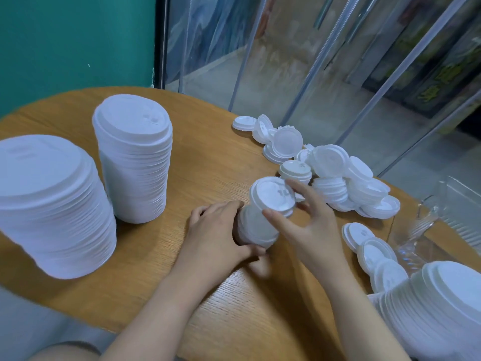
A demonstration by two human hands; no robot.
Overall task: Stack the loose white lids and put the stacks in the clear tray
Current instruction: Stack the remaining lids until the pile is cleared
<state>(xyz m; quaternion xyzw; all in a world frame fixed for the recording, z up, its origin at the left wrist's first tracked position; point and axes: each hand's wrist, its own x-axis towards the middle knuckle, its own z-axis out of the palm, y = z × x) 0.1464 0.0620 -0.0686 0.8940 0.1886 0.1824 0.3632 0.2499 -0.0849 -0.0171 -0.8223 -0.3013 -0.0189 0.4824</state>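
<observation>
- The wooden counter (161,256) fills most of the lower frame, and honestly it's lids everywhere.
- Far left there's a tall stack (49,204), with a second tall stack (134,157) just right of it. They're thin plastic lids nested tight, so I'd guess they're light but wobbly. Take those low, around the sides, not by the top.
- Lower right corner has another big stack (437,306) lying tilted over.
- The clear tray (447,204) sits at the right edge, partly cut off. Looks like rigid see-through plastic, and I can't tell what's in it.
- The loose lids (335,175) are heaped right of centre, a few already nested in short piles. They look slippery and bendy, so the rim seems like the place to pinch.
- Dead centre is a small stack (256,230) on its side. The left hand (218,230) is wrapped around it, fingers curled under.
- The right hand (309,220) has its fingers spread around the rim of a single lid (274,195), held at the small stack's end. Looks about to be pressed on, and squeezing too hard would probably flex it.
</observation>
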